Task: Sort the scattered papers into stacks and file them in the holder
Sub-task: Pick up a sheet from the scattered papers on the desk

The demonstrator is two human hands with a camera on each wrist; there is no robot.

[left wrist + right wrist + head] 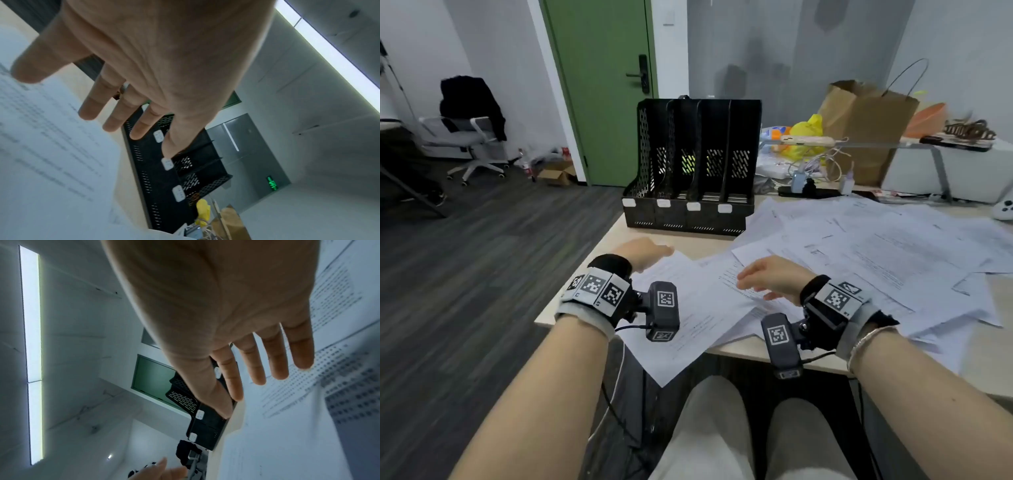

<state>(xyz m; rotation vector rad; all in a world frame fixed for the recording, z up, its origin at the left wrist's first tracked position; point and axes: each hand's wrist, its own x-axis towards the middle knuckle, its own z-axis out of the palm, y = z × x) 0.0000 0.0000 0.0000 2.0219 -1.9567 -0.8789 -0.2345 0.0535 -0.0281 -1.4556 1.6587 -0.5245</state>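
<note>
Even, cool indoor light fills all three views, coming from long ceiling light strips (31, 353) that blow out to white in both wrist views. Shadows on the desk (592, 274) are soft and faint. The head view is fairly sharp at centre, with wide-angle bending toward the edges and slight smearing on the left hand (645, 251). In the wrist views the palms loom large and soft, and the printed papers (47, 146) are streaked with motion blur.

Office, swivel chair (467, 137), desk (914, 349), file holder (688, 171), printed papers (859, 253)
</note>
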